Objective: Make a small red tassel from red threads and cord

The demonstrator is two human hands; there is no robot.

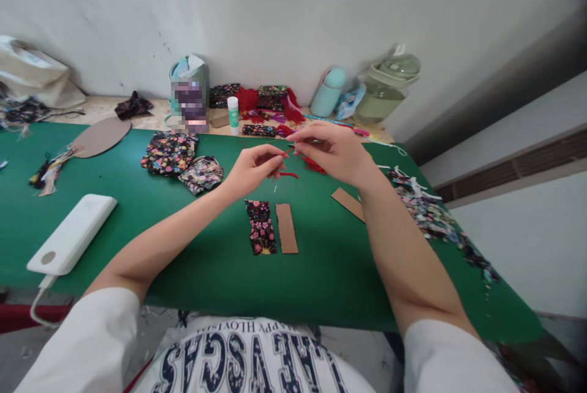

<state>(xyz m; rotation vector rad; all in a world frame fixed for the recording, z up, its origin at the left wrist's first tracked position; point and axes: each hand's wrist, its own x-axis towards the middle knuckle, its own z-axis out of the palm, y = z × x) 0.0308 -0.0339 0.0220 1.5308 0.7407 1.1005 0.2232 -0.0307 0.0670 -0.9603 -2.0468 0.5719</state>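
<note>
A short length of red thread [287,152] is pinched between the two hands above the middle of the green bench [183,246]. The left hand [251,168] is closed to a pinch, thumb and forefinger pressed together on one end of the thread, the other fingers curled in under the palm. The right hand [331,150] is likewise closed on the other end, its fingertips [293,136] drawn together and met almost tip to tip with those of the left; whether a needle is held there cannot be told. A second bit of red thread [288,175] is seen just below the left hand, and a red tuft [314,165] lies under the right hand.

On the bench below the hands, a strip of black floral fabric [260,227] and a brown cardboard strip [287,228] are laid side by side, nearly touching. Another cardboard strip [348,203] lies beside the right forearm. Floral fabric pieces [181,161] are heaped toward the far edge, left of the hands, and fabric scraps [435,216] are strewn along the right edge. A white power bank [73,233] rests near the left front corner. A glue stick [233,113] stands at the far edge, with a mint bottle [328,92] and a green lidded jug [389,88] set against the wall.
</note>
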